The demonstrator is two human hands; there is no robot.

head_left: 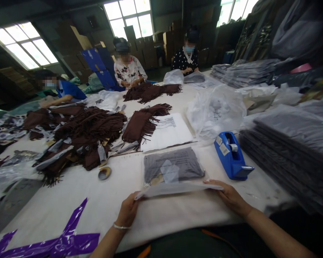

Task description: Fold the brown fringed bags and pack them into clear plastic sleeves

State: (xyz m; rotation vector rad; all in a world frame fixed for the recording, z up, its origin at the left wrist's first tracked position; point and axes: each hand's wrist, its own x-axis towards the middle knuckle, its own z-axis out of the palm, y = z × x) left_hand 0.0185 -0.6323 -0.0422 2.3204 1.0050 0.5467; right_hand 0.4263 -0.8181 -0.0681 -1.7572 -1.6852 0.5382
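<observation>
A folded grey garment in a clear plastic bag lies on the white table in front of me. Its open flap is lifted toward me. My left hand pinches the flap's left end, fingers closed on it. My right hand holds the flap's right end, fingers curled over the plastic. A thin bracelet sits on my left wrist.
A blue tape dispenser stands right of the bag. Stacks of bagged grey garments fill the right side. Brown fringed garments and a tape roll lie to the left, purple plastic strips near left. Three people sit across the table.
</observation>
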